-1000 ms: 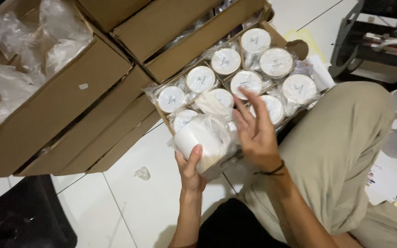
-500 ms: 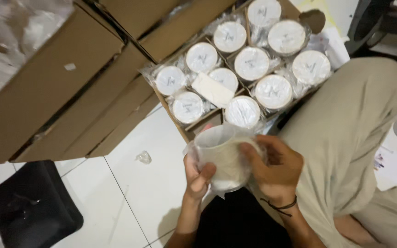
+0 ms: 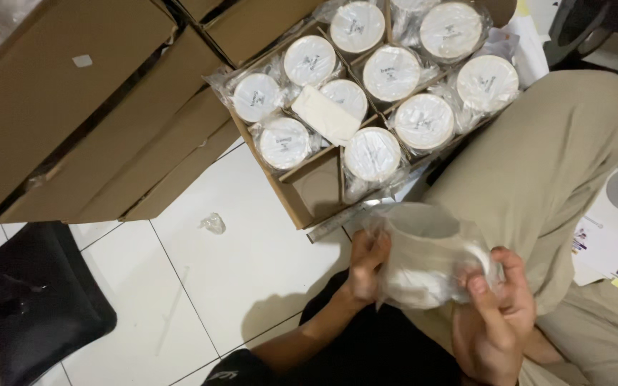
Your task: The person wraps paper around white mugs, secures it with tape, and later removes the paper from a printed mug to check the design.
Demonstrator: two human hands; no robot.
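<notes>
left hand [image 3: 368, 266] and right hand [image 3: 496, 318] grip plastic-bagged white mug [image 3: 427, 256].

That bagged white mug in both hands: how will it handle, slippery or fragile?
The white mug looks ceramic, so probably rigid and breakable if dropped. Its loose clear plastic bag may slide under the fingers, so likely slippery. Left hand and right hand both grip it.

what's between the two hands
A white mug in a clear plastic bag, gripped by the left hand and right hand, seen in the head view.
</notes>
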